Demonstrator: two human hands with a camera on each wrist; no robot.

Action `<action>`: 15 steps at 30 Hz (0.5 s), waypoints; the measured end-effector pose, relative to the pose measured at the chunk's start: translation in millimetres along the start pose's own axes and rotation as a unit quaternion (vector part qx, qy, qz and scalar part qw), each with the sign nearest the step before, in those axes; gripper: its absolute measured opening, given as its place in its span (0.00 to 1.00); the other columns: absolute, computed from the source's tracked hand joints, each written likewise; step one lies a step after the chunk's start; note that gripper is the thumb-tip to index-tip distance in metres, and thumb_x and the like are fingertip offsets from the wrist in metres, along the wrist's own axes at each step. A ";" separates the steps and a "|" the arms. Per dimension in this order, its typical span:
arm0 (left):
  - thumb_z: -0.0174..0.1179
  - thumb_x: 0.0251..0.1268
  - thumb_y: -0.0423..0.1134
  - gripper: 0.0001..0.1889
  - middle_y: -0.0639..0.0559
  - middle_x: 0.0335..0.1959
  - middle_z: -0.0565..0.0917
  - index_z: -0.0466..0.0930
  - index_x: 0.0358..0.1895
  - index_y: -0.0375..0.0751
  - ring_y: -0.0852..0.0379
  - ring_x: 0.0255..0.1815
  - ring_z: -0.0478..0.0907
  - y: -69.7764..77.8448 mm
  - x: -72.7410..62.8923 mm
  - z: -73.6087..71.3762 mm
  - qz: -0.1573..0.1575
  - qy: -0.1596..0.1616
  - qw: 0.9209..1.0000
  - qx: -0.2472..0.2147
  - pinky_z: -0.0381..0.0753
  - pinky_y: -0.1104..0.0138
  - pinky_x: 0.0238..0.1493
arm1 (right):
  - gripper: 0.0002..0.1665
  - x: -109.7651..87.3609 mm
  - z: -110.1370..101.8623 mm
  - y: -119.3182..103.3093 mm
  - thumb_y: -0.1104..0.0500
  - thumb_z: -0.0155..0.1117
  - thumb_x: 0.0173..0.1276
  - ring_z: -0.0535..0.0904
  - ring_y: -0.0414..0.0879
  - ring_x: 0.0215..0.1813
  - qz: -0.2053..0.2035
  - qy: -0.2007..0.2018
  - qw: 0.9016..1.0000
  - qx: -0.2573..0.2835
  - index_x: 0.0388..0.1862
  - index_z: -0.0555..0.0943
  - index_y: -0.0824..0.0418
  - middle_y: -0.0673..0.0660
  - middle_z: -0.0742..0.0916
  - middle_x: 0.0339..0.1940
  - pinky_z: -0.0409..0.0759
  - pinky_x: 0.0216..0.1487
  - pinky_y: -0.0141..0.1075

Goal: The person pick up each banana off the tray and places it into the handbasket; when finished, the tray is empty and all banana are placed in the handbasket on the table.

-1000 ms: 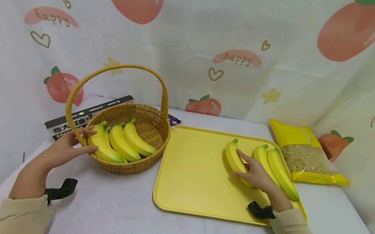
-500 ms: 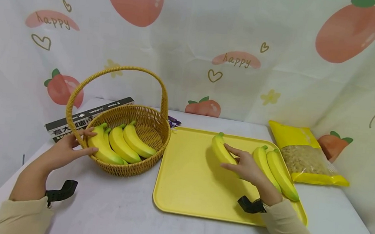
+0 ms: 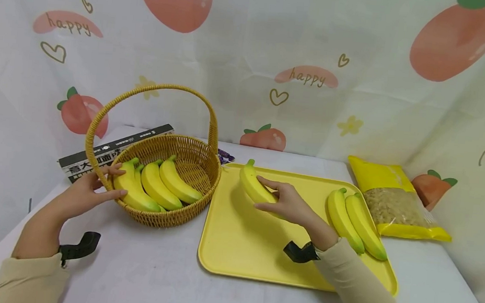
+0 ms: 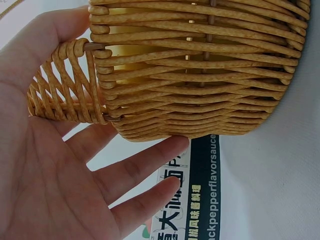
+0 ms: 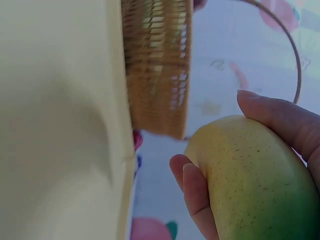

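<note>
My right hand [image 3: 287, 201] holds a yellow banana [image 3: 256, 185] above the yellow tray [image 3: 233, 261]. In the right wrist view, thumb and fingers lie on opposite sides of that banana [image 5: 260, 175]. At the left stands a wicker basket [image 3: 167, 219] with several bananas [image 3: 159, 185] in it. My left hand [image 3: 87, 193] grips the basket's left rim where the handle joins it. Seen in the left wrist view, the left hand [image 4: 60, 165] straddles the handle base, some fingers stretched along the outside of the wicker [image 4: 200, 80]. Two more bananas [image 3: 344, 220] lie on the tray's right side.
Behind the basket lies a black and white box [image 3: 114, 150] with printed lettering. Purple-wrapped items [image 3: 225, 156] sit between basket and tray, toward the back. A yellow bag with a see-through window [image 3: 396, 201] lies right of the tray. A printed curtain hangs behind.
My right hand has lifted the banana from beside the other two and carried it left over the tray, toward the basket. The left hand has stayed on the basket.
</note>
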State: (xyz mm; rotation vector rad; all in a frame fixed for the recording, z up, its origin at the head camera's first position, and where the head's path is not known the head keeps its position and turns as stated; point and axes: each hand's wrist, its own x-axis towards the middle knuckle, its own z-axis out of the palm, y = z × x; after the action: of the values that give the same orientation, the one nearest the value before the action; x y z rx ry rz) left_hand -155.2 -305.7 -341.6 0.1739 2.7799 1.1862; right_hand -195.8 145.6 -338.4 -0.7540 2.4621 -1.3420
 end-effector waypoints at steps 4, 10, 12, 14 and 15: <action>0.59 0.62 0.49 0.33 0.33 0.73 0.51 0.61 0.65 0.36 0.23 0.67 0.52 1.8 0.5 0.9 0.003 0.001 1.000 0.004 0.57 0.31 0.58 | 0.41 5.7 9.5 -9.7 0.60 0.67 0.59 0.77 0.41 0.29 -0.015 -0.017 1.000 0.009 0.70 0.61 0.64 0.66 0.80 0.49 0.70 0.23 0.27; 0.59 0.62 0.49 0.32 0.35 0.74 0.50 0.62 0.65 0.37 0.24 0.67 0.51 1.2 0.6 0.8 0.002 0.002 1.000 0.006 0.57 0.31 0.59 | 0.41 15.0 22.5 -22.2 0.60 0.67 0.59 0.76 0.40 0.29 -0.040 -0.036 0.998 0.012 0.69 0.62 0.63 0.63 0.80 0.48 0.71 0.25 0.26; 0.59 0.62 0.49 0.32 0.36 0.74 0.49 0.62 0.65 0.36 0.24 0.68 0.50 0.5 0.6 0.3 0.003 0.002 1.000 0.003 0.56 0.32 0.59 | 0.41 19.7 26.2 -28.9 0.60 0.68 0.58 0.75 0.39 0.29 -0.045 -0.039 0.998 0.006 0.69 0.63 0.62 0.60 0.80 0.44 0.71 0.26 0.26; 0.59 0.62 0.49 0.32 0.36 0.74 0.49 0.62 0.65 0.36 0.24 0.68 0.50 0.1 0.6 -0.2 0.004 0.003 1.000 0.002 0.56 0.32 0.59 | 0.41 24.7 29.5 -36.1 0.60 0.68 0.58 0.74 0.39 0.28 -0.057 -0.042 0.998 -0.004 0.69 0.63 0.62 0.60 0.80 0.42 0.71 0.26 0.26; 0.59 0.62 0.49 0.32 0.36 0.74 0.49 0.62 0.65 0.36 0.24 0.68 0.50 0.1 0.5 -0.5 0.005 0.003 1.000 0.003 0.56 0.32 0.59 | 0.41 27.7 31.5 -39.4 0.60 0.68 0.58 0.73 0.40 0.28 -0.059 -0.044 0.997 -0.008 0.69 0.63 0.61 0.59 0.80 0.42 0.71 0.26 0.26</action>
State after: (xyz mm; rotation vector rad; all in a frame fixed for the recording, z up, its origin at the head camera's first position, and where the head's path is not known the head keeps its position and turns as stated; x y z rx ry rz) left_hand -155.7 -305.9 -341.2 0.1847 2.7914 1.1843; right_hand -192.5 90.6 -321.8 -0.9561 2.3953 -1.3010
